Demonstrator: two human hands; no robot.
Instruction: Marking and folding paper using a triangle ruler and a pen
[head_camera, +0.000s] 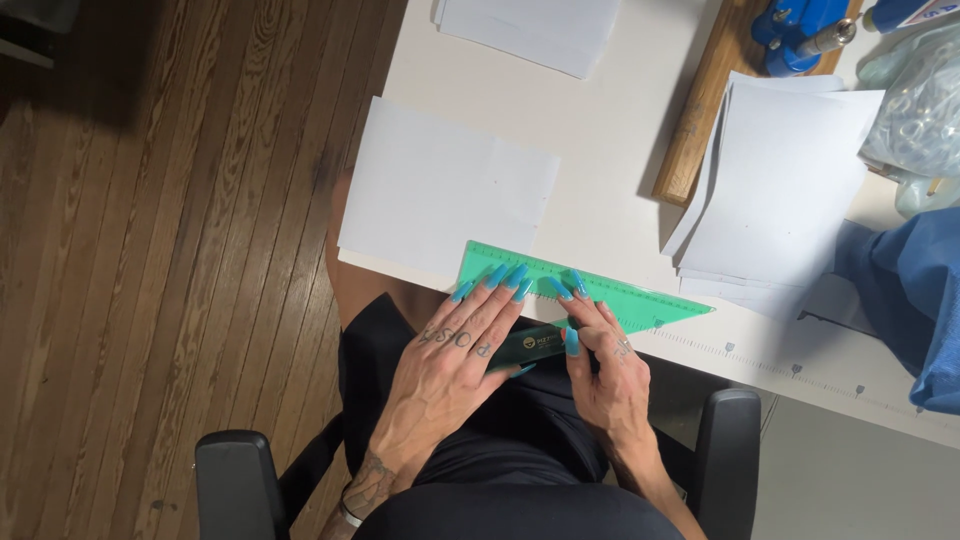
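A green plastic set square (640, 297) lies at the near edge of the white table (610, 130), its long edge slanting down to the right and part of it hanging over the edge. My left hand (455, 345) lies flat on its left part, fingers spread, long blue nails pointing at the table. My right hand (600, 350) grips its lower middle, thumb on top and fingers on the long edge. A white sheet (440, 185) lies just beyond the set square, to its left.
A stack of white sheets (775, 190) sits at the right, another (530, 25) at the far edge. A wooden board (700, 100), a blue tool (795, 30), a clear plastic bag (920, 100) and blue cloth (915, 290) crowd the right. Chair armrests (235, 485) flank me.
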